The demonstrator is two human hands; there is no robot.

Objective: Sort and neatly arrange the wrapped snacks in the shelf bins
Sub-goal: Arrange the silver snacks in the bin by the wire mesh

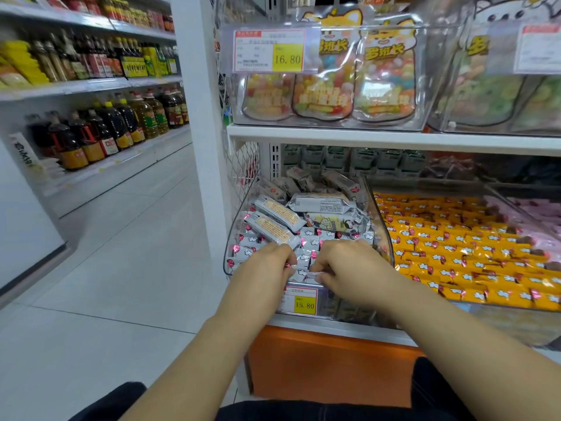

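Two-handed at the front rim of the clear bin (383, 229): pinching small white wrapped snacks (304, 256) with left hand (267, 264) and right hand (349, 264), fingers curled.

White-pink snacks (303, 256); yellow-orange snacks (455, 238).

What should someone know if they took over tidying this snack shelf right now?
Left hand and right hand each pinch small white snacks at the front of the clear bin.
Longer white bars lie jumbled on top of them, further back.
Done: yellow snacks in the next bin lie in neat rows.
Left: sort the bars from the small snacks and line both up.
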